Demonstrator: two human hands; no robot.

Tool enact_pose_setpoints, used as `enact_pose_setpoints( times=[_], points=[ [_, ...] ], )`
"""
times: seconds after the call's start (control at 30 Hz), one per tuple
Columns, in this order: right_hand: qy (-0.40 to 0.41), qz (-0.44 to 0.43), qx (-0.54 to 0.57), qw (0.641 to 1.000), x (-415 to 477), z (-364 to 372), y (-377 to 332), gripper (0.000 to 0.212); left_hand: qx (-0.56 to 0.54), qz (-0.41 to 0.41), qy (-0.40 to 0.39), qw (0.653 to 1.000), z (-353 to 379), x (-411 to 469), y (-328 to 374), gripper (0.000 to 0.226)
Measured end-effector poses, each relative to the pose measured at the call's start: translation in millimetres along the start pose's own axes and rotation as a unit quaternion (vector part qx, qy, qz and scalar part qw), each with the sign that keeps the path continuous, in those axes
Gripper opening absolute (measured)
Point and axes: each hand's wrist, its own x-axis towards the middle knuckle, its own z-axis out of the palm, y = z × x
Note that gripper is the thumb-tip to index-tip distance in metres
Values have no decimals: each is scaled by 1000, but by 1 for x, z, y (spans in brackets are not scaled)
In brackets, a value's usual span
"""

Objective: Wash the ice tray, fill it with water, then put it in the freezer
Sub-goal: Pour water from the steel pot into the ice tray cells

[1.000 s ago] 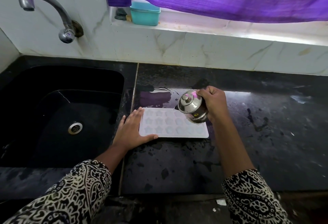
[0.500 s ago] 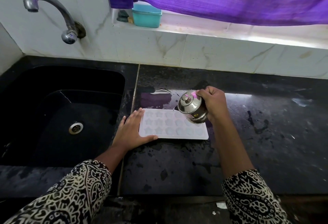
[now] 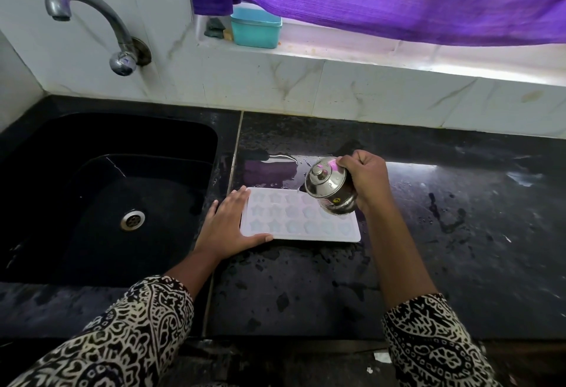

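On the black stone counter (image 3: 444, 227), just right of the sink (image 3: 92, 203), the white ice tray (image 3: 291, 224) lies flat with its star-shaped pockets facing up. The left hand (image 3: 225, 227) rests against its left end, fingers straight and close together along the short edge, thumb spread out along the near edge to steady it. The right hand (image 3: 366, 178) has its fingers curled tight round a small steel pot (image 3: 329, 186) with a knobbed lid, tipped on its side over the tray's far right corner. I can't make out a stream from where I stand.

What worries me is the pour. Tipped that far, the lid could slip, and water would rush over the shallow pockets onto the counter, where a puddle (image 3: 269, 169) already sits behind the tray. The tray looks soft and thin, so once it is full it may sag and spill on the way to the freezer.
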Motion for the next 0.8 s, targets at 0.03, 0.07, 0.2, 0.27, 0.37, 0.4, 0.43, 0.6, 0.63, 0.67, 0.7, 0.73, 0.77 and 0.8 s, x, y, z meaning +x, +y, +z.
enact_pose_setpoints(
  times=[0.03, 0.07, 0.2, 0.27, 0.37, 0.4, 0.43, 0.6, 0.63, 0.67, 0.7, 0.73, 0.77, 0.8],
  points=[
    [0, -1, 0, 1000, 0, 0, 0, 40, 0, -1, 0, 1000, 0, 0, 0, 123],
    [1, -3, 1, 1000, 0, 0, 0, 39, 1, -1, -1, 1000, 0, 0, 0, 123],
    [3, -4, -2, 1000, 0, 0, 0, 37, 6, -4, 1, 1000, 0, 0, 0, 124],
    [3, -2, -1, 1000, 0, 0, 0, 38, 8, -6, 1, 1000, -1, 1, 1, 125],
    [2, 1, 2, 1000, 0, 1, -1, 39, 10, -8, 0, 1000, 0, 1, 1, 125],
    [2, -1, 4, 1000, 0, 1, -1, 40, 10, -8, 0, 1000, 0, 1, 1, 125],
    [2, -2, 6, 1000, 0, 1, -1, 41, 11, -7, 0, 1000, 0, 1, 1, 125],
    [1, 0, 3, 1000, 0, 0, -1, 40, 15, -6, -1, 1000, -1, 1, 1, 125],
    [2, 1, 3, 1000, 1, 0, -1, 39, 13, -5, -1, 1000, -1, 1, 1, 125],
    [3, 1, 2, 1000, 1, 0, 0, 38, 10, -5, -1, 1000, -1, 1, 1, 125],
    [4, 1, -1, 1000, 1, 0, 0, 38, 8, -5, -1, 1000, -1, 1, 1, 125],
    [4, -1, -4, 1000, 1, 0, 0, 38, 8, -5, -1, 1000, 0, 1, 1, 125],
    [4, -3, -4, 1000, 1, 0, -1, 38, 10, -5, -1, 1000, 0, 0, 0, 125],
    [3, -5, -3, 1000, 1, 0, -1, 39, 10, -5, 0, 1000, 0, 0, 0, 124]
  ],
)
